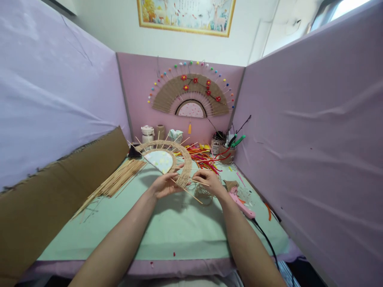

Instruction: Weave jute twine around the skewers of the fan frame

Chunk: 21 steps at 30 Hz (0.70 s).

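My left hand (164, 186) grips the lower right end of a half-round woven fan (186, 163), which is tilted above the table. The fan has a band of brown twine woven across thin bamboo sticks and a pale, patterned half-circle centre (160, 160). Several stick ends project past the woven band. My right hand (209, 181) is closed in a pinch beside the band's right edge, close to the projecting sticks. What lies between its fingertips is too small to make out. Loose twine (204, 194) is coiled just below this hand.
Bamboo sticks (119, 177) lie in a bundle at left, near a cardboard strip (68, 183). A pink glue gun (241, 203) with a black cord rests at right. Behind are red pipe cleaners (206, 159), a tool pot (228, 154), jars (147, 134) and a finished fan (167, 93).
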Tool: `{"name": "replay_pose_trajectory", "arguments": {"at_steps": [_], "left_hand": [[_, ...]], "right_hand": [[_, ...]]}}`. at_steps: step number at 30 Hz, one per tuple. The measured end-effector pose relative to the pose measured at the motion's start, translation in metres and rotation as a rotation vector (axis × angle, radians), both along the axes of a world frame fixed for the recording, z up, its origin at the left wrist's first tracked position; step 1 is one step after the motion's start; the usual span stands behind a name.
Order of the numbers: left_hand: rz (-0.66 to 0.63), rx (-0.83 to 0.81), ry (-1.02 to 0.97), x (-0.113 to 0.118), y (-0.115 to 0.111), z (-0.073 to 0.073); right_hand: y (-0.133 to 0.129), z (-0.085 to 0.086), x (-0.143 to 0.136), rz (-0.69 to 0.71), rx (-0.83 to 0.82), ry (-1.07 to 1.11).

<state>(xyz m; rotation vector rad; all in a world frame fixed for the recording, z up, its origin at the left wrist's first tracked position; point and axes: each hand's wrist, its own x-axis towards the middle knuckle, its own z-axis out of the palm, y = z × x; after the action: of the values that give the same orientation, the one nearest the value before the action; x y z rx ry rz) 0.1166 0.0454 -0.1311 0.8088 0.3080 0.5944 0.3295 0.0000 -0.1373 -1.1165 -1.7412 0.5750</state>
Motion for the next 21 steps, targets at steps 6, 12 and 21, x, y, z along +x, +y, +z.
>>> {"name": "replay_pose_trajectory", "arguments": {"at_steps": [6,12,21], "left_hand": [[0.047,-0.059,-0.017,-0.007,0.001,0.004],[-0.014,-0.001,0.005,-0.008,0.000,0.006],[0.048,0.051,-0.034,-0.024,0.007,0.007]], "right_hand": [[-0.001,0.000,-0.004,-0.177,0.038,0.048],[0.000,-0.001,-0.008,-0.223,0.083,0.074],[0.003,-0.003,0.001,-0.159,0.074,-0.063]]}}
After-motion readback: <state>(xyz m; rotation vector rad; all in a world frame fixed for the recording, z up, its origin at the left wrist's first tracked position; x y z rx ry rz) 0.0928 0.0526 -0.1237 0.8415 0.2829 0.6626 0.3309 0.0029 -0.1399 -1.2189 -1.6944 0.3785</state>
